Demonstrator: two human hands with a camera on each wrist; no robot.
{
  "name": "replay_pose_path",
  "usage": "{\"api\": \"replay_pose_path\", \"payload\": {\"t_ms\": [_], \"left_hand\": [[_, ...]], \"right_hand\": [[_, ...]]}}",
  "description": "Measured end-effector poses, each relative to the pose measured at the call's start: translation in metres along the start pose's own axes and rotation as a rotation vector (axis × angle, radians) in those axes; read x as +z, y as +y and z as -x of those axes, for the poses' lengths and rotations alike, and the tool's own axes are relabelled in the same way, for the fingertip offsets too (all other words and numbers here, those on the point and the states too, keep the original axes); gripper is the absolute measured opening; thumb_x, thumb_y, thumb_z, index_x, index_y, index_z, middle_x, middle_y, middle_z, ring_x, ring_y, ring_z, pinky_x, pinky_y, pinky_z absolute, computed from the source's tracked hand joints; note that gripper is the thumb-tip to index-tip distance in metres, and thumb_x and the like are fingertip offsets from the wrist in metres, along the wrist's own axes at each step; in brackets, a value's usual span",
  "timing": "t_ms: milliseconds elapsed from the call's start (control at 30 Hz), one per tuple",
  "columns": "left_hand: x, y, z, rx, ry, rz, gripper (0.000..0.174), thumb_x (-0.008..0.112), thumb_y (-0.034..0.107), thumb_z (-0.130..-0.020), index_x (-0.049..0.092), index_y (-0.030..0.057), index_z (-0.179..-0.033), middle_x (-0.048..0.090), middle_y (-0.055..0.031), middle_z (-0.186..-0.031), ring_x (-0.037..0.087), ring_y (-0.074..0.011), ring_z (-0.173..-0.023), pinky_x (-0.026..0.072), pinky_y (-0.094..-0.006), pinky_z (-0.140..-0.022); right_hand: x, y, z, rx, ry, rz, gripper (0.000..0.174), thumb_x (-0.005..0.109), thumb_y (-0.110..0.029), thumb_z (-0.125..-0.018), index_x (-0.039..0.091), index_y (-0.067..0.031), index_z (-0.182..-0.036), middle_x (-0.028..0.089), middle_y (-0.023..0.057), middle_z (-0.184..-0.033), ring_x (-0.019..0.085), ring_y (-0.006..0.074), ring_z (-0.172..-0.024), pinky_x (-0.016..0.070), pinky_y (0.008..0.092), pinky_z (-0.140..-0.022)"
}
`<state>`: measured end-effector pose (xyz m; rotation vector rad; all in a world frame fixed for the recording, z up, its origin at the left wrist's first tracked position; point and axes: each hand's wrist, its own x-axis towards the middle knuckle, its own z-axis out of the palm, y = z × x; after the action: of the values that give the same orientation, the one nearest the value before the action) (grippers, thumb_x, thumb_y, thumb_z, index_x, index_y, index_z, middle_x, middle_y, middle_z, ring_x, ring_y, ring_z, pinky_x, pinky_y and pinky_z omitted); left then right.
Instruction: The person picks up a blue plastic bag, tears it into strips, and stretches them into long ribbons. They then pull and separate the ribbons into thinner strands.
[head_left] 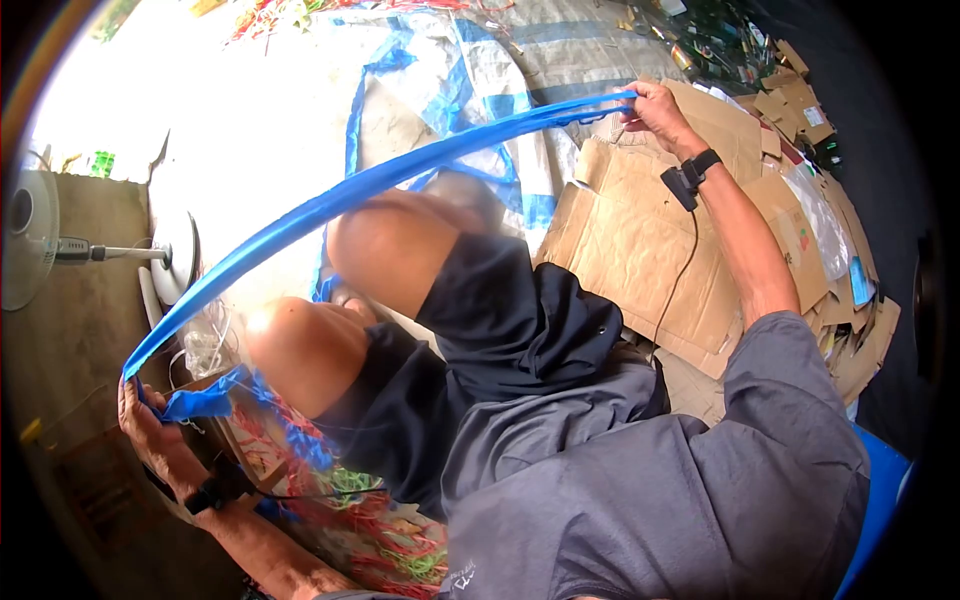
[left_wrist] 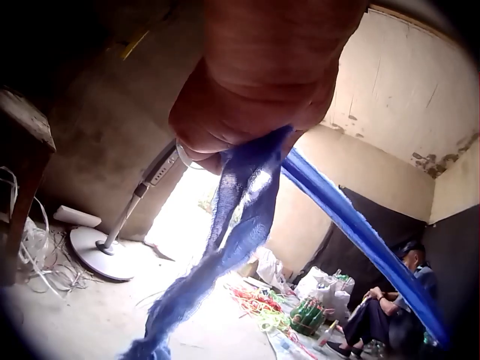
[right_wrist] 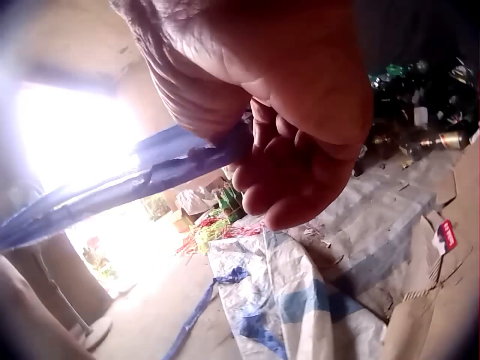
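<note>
A long blue strip (head_left: 340, 200) stretches between the two hands across the head view, above the person's knees. The left hand (head_left: 150, 430) pinches its lower left end, with a loose blue tail (head_left: 205, 400) hanging beside the palm; in the left wrist view this tail (left_wrist: 244, 217) dangles below the hand (left_wrist: 255, 97). At the upper right, the right hand (head_left: 655, 115) grips the other end over the cardboard. The right wrist view shows the strip (right_wrist: 172, 161) entering between thumb and fingers of the right hand (right_wrist: 285, 127), fingers curled.
Flattened cardboard (head_left: 650, 250) lies at the right, bottles (head_left: 690, 60) beyond it. A white and blue striped sheet (head_left: 560, 60) covers the floor ahead. A fan (head_left: 30, 235) stands at the left; red and green strings (head_left: 400, 550) lie below. Another person (left_wrist: 390, 300) sits across the room.
</note>
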<state>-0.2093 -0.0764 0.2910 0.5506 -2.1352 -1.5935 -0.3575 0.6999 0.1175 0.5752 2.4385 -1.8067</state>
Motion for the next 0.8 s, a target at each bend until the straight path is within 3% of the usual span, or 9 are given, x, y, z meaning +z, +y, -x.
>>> {"api": "replay_pose_path", "payload": {"t_ms": [33, 167, 267, 300, 400, 500, 600, 700, 800], "left_hand": [[0.007, 0.005, 0.01, 0.053, -0.039, -0.103, 0.033, 0.055, 0.037, -0.098, 0.06, 0.0052, -0.104, 0.039, 0.0051, -0.074, 0.035, -0.005, -0.064, 0.0308, -0.0211, -0.056], [-0.005, -0.016, -0.005, 0.054, -0.166, -0.008, 0.034, 0.053, 0.041, -0.097, 0.059, 0.0076, -0.101, 0.04, 0.0046, -0.077, 0.036, -0.0058, -0.067, 0.0316, -0.0218, -0.059], [0.002, -0.02, -0.014, -0.014, -0.157, -0.08, 0.028, 0.058, 0.037, -0.096, 0.061, 0.0094, -0.093, 0.04, 0.0057, -0.072, 0.037, -0.0046, -0.063, 0.0302, -0.0213, -0.055], [0.001, -0.036, -0.032, -0.127, 0.02, -0.013, 0.022, 0.062, 0.031, -0.094, 0.063, 0.0102, -0.087, 0.04, 0.0066, -0.065, 0.036, -0.0039, -0.057, 0.0282, -0.0213, -0.049], [0.031, -0.017, -0.018, -0.147, 0.139, 0.011, 0.015, 0.061, 0.012, -0.094, 0.069, 0.0013, -0.099, 0.047, 0.0048, -0.06, 0.04, -0.0041, -0.049, 0.0278, -0.0199, -0.041], [0.006, -0.047, -0.043, -0.147, -0.017, 0.009, 0.014, 0.063, 0.012, -0.092, 0.07, 0.0018, -0.098, 0.055, 0.0051, -0.072, 0.042, -0.0034, -0.051, 0.0308, -0.0195, -0.044], [0.025, -0.055, -0.048, -0.085, 0.143, -0.044, 0.017, 0.066, 0.017, -0.091, 0.07, 0.0024, -0.1, 0.049, 0.004, -0.062, 0.04, -0.0053, -0.049, 0.0287, -0.0216, -0.043], [0.031, -0.049, -0.046, -0.127, 0.06, -0.029, 0.019, 0.068, 0.017, -0.091, 0.071, 0.0023, -0.102, 0.053, 0.0044, -0.064, 0.039, -0.0046, -0.048, 0.0288, -0.0211, -0.043], [0.038, -0.059, -0.049, -0.087, 0.04, -0.054, 0.019, 0.069, 0.017, -0.091, 0.071, 0.002, -0.102, 0.054, 0.0047, -0.064, 0.039, -0.0041, -0.048, 0.0288, -0.0207, -0.043]], "right_hand": [[-0.002, 0.0, -0.003, 0.089, -0.08, -0.268, 0.011, 0.061, -0.012, -0.093, 0.065, -0.0034, -0.099, 0.068, 0.0056, -0.082, 0.067, 0.0134, -0.067, 0.0608, 0.0335, -0.066], [0.001, -0.013, -0.004, 0.069, -0.188, -0.638, 0.016, 0.063, -0.016, -0.094, 0.064, -0.0009, -0.099, 0.069, 0.0073, -0.086, 0.069, 0.0147, -0.074, 0.0603, 0.0358, -0.076], [-0.008, -0.01, -0.019, 0.068, -0.373, -0.966, 0.025, 0.059, -0.016, -0.097, 0.054, 0.002, -0.114, 0.048, -0.0042, -0.065, 0.049, 0.0075, -0.056, 0.0519, 0.0278, -0.07], [0.001, -0.031, -0.005, 0.126, -0.305, -1.054, 0.022, 0.057, -0.016, -0.099, 0.051, 0.0006, -0.112, 0.033, -0.0066, -0.061, 0.032, 0.0061, -0.051, 0.0404, 0.0227, -0.059], [-0.009, -0.041, -0.006, 0.089, -0.599, -0.99, 0.018, 0.053, -0.02, -0.101, 0.054, -0.0052, -0.091, 0.029, -0.0067, -0.059, 0.027, 0.0051, -0.048, 0.0259, 0.0213, -0.044], [-0.01, -0.045, -0.002, 0.181, -0.473, -0.815, 0.027, 0.053, -0.021, -0.101, 0.047, -0.0129, -0.076, 0.028, -0.0073, -0.059, 0.023, 0.0046, -0.045, 0.0204, 0.021, -0.039], [-0.008, -0.05, 0.003, 0.168, -0.508, -0.748, 0.018, 0.058, -0.017, -0.098, 0.05, -0.0133, -0.082, 0.025, -0.0091, -0.059, 0.023, 0.0032, -0.046, 0.0199, 0.021, -0.04], [-0.022, -0.039, -0.01, 0.164, -0.542, -0.652, 0.015, 0.06, -0.019, -0.097, 0.054, -0.0116, -0.087, 0.026, -0.0106, -0.06, 0.022, 0.0026, -0.047, 0.0191, 0.0207, -0.041], [-0.022, -0.044, -0.001, 0.237, -0.328, -0.487, 0.014, 0.064, -0.022, -0.095, 0.06, -0.0102, -0.091, 0.031, -0.0109, -0.06, 0.023, 0.0018, -0.047, 0.0184, 0.0199, -0.041]]}}
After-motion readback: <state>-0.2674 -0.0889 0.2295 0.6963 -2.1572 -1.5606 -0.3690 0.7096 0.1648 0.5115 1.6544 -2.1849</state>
